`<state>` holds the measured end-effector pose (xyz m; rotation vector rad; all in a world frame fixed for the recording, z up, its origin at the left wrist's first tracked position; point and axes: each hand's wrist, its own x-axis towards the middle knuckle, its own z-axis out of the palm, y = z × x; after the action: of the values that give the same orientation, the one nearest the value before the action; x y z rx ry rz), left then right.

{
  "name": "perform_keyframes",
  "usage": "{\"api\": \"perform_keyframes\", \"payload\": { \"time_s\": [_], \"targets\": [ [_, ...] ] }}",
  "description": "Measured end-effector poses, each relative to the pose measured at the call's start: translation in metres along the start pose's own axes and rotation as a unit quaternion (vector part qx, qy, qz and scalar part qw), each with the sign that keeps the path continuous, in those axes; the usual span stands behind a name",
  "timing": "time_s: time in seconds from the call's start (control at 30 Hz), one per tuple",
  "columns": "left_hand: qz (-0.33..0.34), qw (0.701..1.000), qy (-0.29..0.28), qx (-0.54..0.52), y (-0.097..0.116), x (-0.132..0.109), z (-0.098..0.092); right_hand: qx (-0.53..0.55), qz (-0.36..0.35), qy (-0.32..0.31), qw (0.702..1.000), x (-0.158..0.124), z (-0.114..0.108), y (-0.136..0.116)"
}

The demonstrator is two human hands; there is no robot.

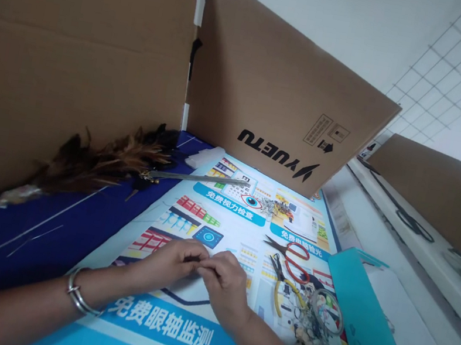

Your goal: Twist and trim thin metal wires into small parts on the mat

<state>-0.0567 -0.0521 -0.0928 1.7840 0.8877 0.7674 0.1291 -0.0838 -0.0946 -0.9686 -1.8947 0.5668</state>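
Note:
Over the printed poster (238,251), my left hand (176,258) and my right hand (227,284) meet at the fingertips. Both are closed in a pinch. Whatever is between the fingers is too small or hidden to make out. Just right of my right hand lie yellow-handled pliers (287,292) and, behind them, scissors with red handles (297,261). A tangle of thin wire and small pieces (315,324) spreads beside the pliers, with a wire coil (333,311) on it.
Cardboard panels (290,88) stand at the back and left (77,50). Brown feathers (112,157) and a bundle of thin rods (194,178) lie on blue cloth and the poster. Small metallic bits (271,206) sit farther back. A teal box (372,328) borders the right.

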Motion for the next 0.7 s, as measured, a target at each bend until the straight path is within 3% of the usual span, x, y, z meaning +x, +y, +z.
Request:
{"api": "perform_keyframes", "payload": {
  "time_s": [0.33, 0.53, 0.7],
  "targets": [
    [-0.03, 0.999, 0.033, -0.005, -0.003, 0.004, 0.005, -0.053, 0.066, -0.002, 0.996, 0.004, 0.005, 0.002],
    [-0.015, 0.998, 0.055, 0.008, 0.005, 0.0, 0.003, -0.067, 0.049, 0.003, 0.997, 0.009, 0.002, -0.009],
    [-0.015, 0.998, 0.05, 0.023, -0.003, 0.002, 0.006, -0.08, 0.089, -0.018, 0.993, 0.011, 0.0, -0.01]
  ]
}}
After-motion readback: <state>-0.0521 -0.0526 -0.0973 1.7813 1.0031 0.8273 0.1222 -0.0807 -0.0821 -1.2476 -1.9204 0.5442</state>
